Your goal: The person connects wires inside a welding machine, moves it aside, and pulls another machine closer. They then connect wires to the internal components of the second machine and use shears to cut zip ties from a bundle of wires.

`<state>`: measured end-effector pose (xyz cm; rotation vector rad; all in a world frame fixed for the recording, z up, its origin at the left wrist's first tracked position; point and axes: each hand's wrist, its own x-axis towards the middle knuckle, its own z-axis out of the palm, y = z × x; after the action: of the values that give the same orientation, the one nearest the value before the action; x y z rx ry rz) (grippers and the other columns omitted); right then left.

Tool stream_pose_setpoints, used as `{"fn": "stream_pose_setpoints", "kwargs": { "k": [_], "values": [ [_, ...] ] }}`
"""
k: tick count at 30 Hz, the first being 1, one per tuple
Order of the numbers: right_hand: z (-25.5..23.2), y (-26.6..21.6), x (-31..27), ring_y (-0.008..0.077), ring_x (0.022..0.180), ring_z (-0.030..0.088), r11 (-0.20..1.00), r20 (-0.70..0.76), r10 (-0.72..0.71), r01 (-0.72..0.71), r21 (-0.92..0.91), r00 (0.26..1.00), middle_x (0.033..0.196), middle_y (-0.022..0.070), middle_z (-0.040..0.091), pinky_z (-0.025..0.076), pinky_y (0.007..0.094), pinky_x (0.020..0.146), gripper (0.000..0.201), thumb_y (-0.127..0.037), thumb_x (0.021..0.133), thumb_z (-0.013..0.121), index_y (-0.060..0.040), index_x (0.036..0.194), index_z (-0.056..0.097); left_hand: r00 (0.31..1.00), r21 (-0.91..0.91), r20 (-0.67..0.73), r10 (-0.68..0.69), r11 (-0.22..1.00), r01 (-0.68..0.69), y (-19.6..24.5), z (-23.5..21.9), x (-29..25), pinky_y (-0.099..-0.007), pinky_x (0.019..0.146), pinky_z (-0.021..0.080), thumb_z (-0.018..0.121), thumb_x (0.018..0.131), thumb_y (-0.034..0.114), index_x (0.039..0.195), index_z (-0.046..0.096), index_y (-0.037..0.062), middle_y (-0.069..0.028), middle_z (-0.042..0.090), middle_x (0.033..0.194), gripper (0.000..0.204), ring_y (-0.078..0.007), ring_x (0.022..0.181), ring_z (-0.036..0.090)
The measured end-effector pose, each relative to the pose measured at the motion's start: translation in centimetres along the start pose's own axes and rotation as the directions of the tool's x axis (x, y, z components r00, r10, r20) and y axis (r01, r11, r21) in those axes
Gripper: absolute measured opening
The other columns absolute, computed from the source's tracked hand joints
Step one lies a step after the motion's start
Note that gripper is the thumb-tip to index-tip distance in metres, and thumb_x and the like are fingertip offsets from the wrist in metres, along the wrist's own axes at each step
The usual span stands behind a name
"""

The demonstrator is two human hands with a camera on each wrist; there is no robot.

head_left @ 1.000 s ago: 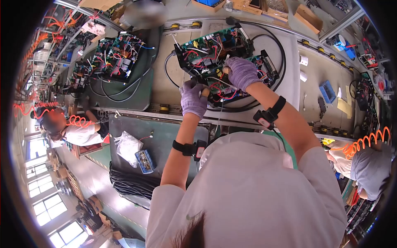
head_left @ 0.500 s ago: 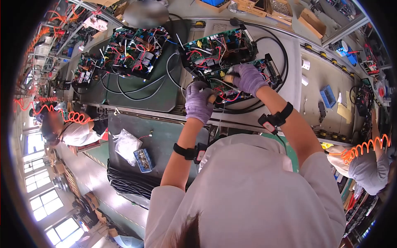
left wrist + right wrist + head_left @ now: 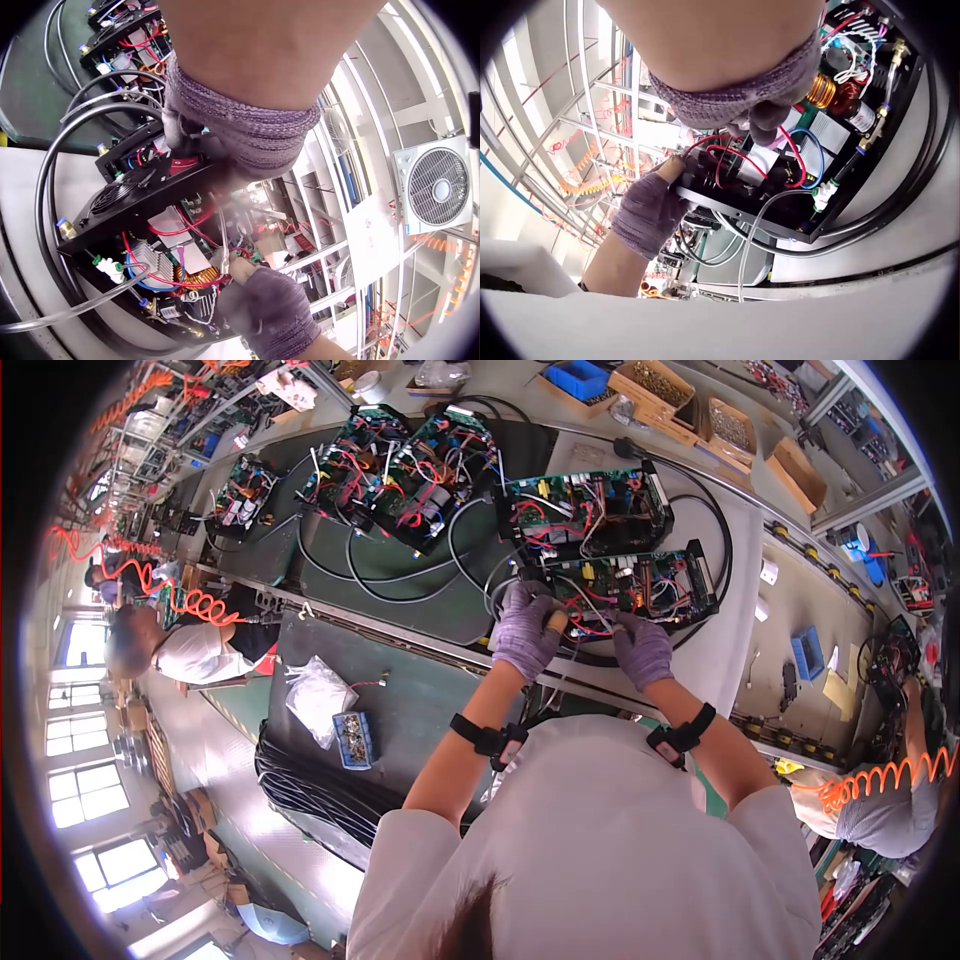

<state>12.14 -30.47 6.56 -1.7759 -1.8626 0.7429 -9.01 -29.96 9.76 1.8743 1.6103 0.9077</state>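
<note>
Purple gloves with bare fingertips cover both hands. In the head view the left hand (image 3: pixel 527 628) is at the left end of the nearer open black chassis (image 3: pixel 712 582). The right wrist view shows that left hand (image 3: pixel 649 214) gripping the chassis corner, thumb on top and other fingers partly hidden. At the front edge, among the wires, is the right hand (image 3: pixel 643 650). Its bent fingers (image 3: pixel 769 118) lie beside red wires (image 3: pixel 799 154). A whitish wire (image 3: pixel 223 225) meets the right fingertips in the left wrist view; whether they pinch it is unclear.
Behind stands a second open chassis (image 3: pixel 590 510); more circuit units (image 3: pixel 430 490) stand left, with looped black cables (image 3: pixel 728 550). A blue parts box (image 3: pixel 354 740) and plastic bag (image 3: pixel 318 702) lie on the lower bench. Part bins (image 3: pixel 728 435) line the back.
The right hand has drawn back from the middle of the nearer chassis to its front edge. The left hand remains at the left end. The head view has shifted, showing more of the back bins.
</note>
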Motion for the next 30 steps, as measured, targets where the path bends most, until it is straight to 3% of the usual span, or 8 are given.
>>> {"fn": "stream_pose_setpoints", "kwargs": {
  "k": [3,11,12,15,20,23,26,30],
  "values": [
    [0.6,-0.4,0.8,0.0349,0.083,0.064,0.922,0.132,0.178,-0.119,-0.368,0.975,0.087,0.0184,0.066,0.050,0.0426,0.074,0.031,-0.032,0.084,0.055,-0.0074,0.100,0.066,0.999,-0.040,-0.040,-0.013,0.999,0.011,-0.1,0.4,0.1,-0.0348,0.086,0.045,0.066,0.075,0.009,0.090,0.065,0.0049,-0.0146,0.049,0.106,0.016,-0.0304,0.099,0.052],
    [4.3,1.4,1.8,0.0337,0.084,0.064,0.888,0.154,0.258,-0.171,-0.428,0.954,0.085,0.0167,0.066,0.050,0.0428,0.074,0.044,-0.049,0.084,0.055,-0.0107,0.101,0.065,0.981,0.357,-0.128,0.144,0.930,-0.090,1.9,-0.4,0.9,-0.0417,0.088,0.045,0.066,0.070,0.013,0.094,0.069,0.0160,-0.0037,0.061,0.105,0.025,-0.0312,0.102,0.051],
    [4.0,1.3,1.6,0.0348,0.083,0.063,0.945,0.196,0.110,-0.041,-0.325,0.974,0.085,0.0172,0.065,0.050,0.0437,0.073,0.037,-0.045,0.086,0.053,-0.0141,0.101,0.066,0.984,0.360,-0.111,0.143,0.928,-0.095,1.7,-0.1,1.0,-0.0447,0.091,0.041,0.066,0.071,0.016,0.097,0.070,0.0195,-0.0009,0.063,0.106,0.027,-0.0304,0.103,0.050],
    [2.6,0.2,0.5,0.0340,0.077,0.064,0.960,0.152,0.005,0.037,-0.277,0.988,0.079,0.0178,0.065,0.050,0.0440,0.071,0.042,-0.046,0.083,0.056,-0.0046,0.087,0.066,0.987,0.418,-0.041,0.154,0.900,-0.123,2.0,0.3,1.0,-0.0469,0.095,0.037,0.065,0.072,0.020,0.098,0.069,0.0208,0.0006,0.064,0.104,0.027,-0.0296,0.104,0.050],
    [2.3,-0.9,0.9,0.0293,0.064,0.063,0.974,0.134,0.164,-0.182,0.133,0.977,0.074,0.0143,0.066,0.049,0.0387,0.061,0.024,-0.022,0.082,0.059,-0.0051,0.097,0.067,0.990,0.465,0.049,0.134,0.874,-0.141,2.0,0.0,1.0,-0.0507,0.096,0.030,0.065,0.072,0.023,0.094,0.069,0.0228,0.0028,0.063,0.099,0.023,-0.0295,0.107,0.047],
    [1.5,-2.3,0.6,0.0210,0.058,0.059,0.754,0.306,0.323,-0.439,0.488,0.896,0.069,0.0082,0.065,0.049,0.0345,0.059,0.022,-0.016,0.081,0.061,-0.0022,0.096,0.067,0.986,0.471,0.136,0.092,0.870,-0.146,2.9,-0.8,1.7,-0.0515,0.095,0.030,0.065,0.072,0.023,0.091,0.069,0.0227,0.0030,0.064,0.098,0.020,-0.0298,0.104,0.048],
    [1.4,-3.0,0.7,0.0145,0.057,0.055,0.700,0.325,0.320,-0.454,0.552,0.890,0.067,0.0036,0.064,0.048,0.0316,0.059,0.020,-0.013,0.082,0.061,-0.0018,0.097,0.067,0.978,0.374,0.201,-0.054,0.927,-0.026,1.5,-0.4,2.8,-0.0468,0.094,0.034,0.063,0.076,0.032,0.096,0.069,0.0183,-0.0009,0.064,0.099,0.025,-0.0334,0.103,0.046],
    [4.3,-0.9,0.9,0.0186,0.065,0.061,0.821,0.089,0.135,-0.162,0.547,0.987,0.074,0.0099,0.066,0.049,0.0301,0.064,0.024,-0.017,0.080,0.063,-0.0020,0.098,0.067,0.945,0.318,0.226,-0.238,0.934,0.160,1.8,0.1,3.6,-0.0449,0.097,0.035,0.058,0.080,0.036,0.104,0.068,0.0152,-0.0053,0.063,0.110,0.033,-0.0371,0.112,0.042]
  ]
}}
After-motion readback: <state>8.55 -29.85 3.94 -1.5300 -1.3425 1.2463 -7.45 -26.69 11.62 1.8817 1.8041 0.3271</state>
